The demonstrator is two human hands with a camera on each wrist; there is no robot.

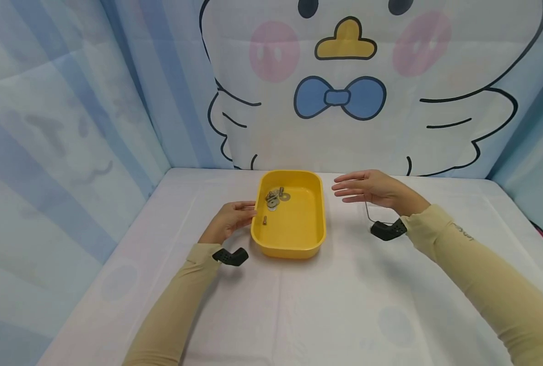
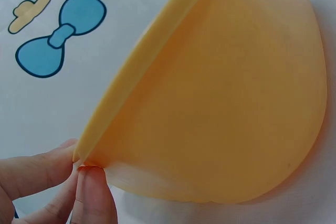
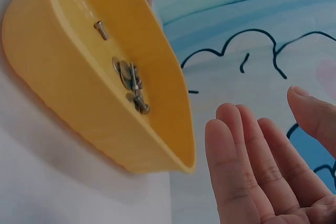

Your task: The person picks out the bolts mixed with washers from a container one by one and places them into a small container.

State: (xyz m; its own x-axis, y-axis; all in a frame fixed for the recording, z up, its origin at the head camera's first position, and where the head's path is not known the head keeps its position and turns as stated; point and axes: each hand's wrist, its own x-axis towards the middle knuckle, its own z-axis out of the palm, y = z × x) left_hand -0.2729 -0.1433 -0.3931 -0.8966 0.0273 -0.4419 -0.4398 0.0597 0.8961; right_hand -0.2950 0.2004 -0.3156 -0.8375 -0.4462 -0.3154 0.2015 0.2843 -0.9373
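Observation:
A yellow plastic tray (image 1: 296, 223) stands on the table, its long sides running away from me. Inside, toward its far left, metal washers (image 1: 273, 202) and screws lie in a small heap, and a single screw (image 1: 265, 220) lies apart, nearer me. My left hand (image 1: 229, 219) pinches the tray's left rim between thumb and fingers, which shows close up at the rim (image 2: 131, 66) in the left wrist view. To the right of the tray, my right hand (image 1: 374, 190) hovers with straight fingers and an empty palm, also plain in the right wrist view.
White cloth (image 1: 344, 315) covers the table. Behind it hangs a cloth backdrop (image 1: 335, 137) with a cartoon figure and a blue bow tie; more printed cloth (image 1: 61, 168) closes off the left side. Black wrist-worn devices (image 1: 388, 230) sit at both cuffs.

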